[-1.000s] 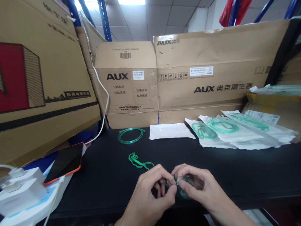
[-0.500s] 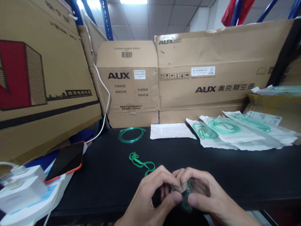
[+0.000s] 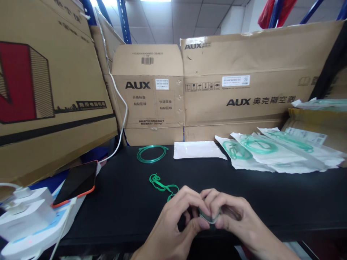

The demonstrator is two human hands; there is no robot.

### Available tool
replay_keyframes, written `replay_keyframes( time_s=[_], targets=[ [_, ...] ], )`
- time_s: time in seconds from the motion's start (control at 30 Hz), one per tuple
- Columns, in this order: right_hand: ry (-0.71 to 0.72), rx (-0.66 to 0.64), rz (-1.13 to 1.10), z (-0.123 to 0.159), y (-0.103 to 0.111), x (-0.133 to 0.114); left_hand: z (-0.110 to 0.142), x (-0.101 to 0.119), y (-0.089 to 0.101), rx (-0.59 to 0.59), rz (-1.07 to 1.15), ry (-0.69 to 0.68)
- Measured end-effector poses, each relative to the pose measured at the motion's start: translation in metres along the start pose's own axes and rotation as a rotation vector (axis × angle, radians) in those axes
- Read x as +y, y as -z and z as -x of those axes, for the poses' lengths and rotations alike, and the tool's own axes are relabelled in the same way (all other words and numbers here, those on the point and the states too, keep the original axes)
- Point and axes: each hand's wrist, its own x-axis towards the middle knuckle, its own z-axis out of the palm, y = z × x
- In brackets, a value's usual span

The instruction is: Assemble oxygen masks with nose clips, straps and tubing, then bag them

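Observation:
Near the front edge of the black table, my left hand (image 3: 177,218) and my right hand (image 3: 240,216) meet. Both pinch a small translucent greenish plastic piece (image 3: 210,219) between thumbs and bent fingers. Fingers cover most of it, so its full shape is hidden; a pale curved rim shows between the thumbs. Just beyond my left hand lies a loose green elastic strap (image 3: 162,186), its near end running behind the fingers. Further back rests a coil of green tubing (image 3: 152,154).
A flat white pouch (image 3: 199,150) lies at the back, beside several pouches (image 3: 260,146) with green tubing inside. A phone (image 3: 77,182) and a white power strip (image 3: 35,234) with chargers occupy the left. Cardboard boxes (image 3: 154,108) wall the back and left.
My fingers have drawn closer together around the plastic piece, and it has turned, so less green hangs below my thumbs. The view has shifted slightly; strap, tubing and pouches lie as before.

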Motion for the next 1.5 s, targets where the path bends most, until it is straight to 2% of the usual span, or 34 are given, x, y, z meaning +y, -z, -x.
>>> replay_keyframes(
  time_s=[0.33, 0.5, 0.57, 0.97, 1.1, 1.27, 1.5],
  targets=[
    [0.161, 0.04, 0.244, -0.002, 0.0, -0.003, 0.0, -0.007, -0.005, 0.068, -0.13, -0.052],
    [0.266, 0.066, 0.332, -0.003, 0.001, 0.002, 0.001, -0.008, -0.005, 0.051, -0.159, -0.108],
    [0.283, 0.069, 0.35, -0.003, 0.0, 0.002, 0.001, -0.008, -0.005, 0.036, -0.141, -0.087],
    [0.185, -0.006, 0.304, 0.001, -0.002, -0.003, -0.002, 0.007, 0.002, -0.069, 0.105, 0.096],
    [0.17, 0.022, 0.25, 0.0, -0.006, -0.003, -0.003, 0.006, 0.003, -0.056, 0.152, 0.155],
    [0.129, 0.023, 0.182, -0.002, -0.008, -0.002, -0.004, 0.007, 0.004, -0.058, 0.149, 0.144],
    [0.136, -0.002, 0.23, 0.0, -0.006, -0.003, -0.002, 0.009, 0.004, -0.058, 0.112, 0.13]
  ],
)
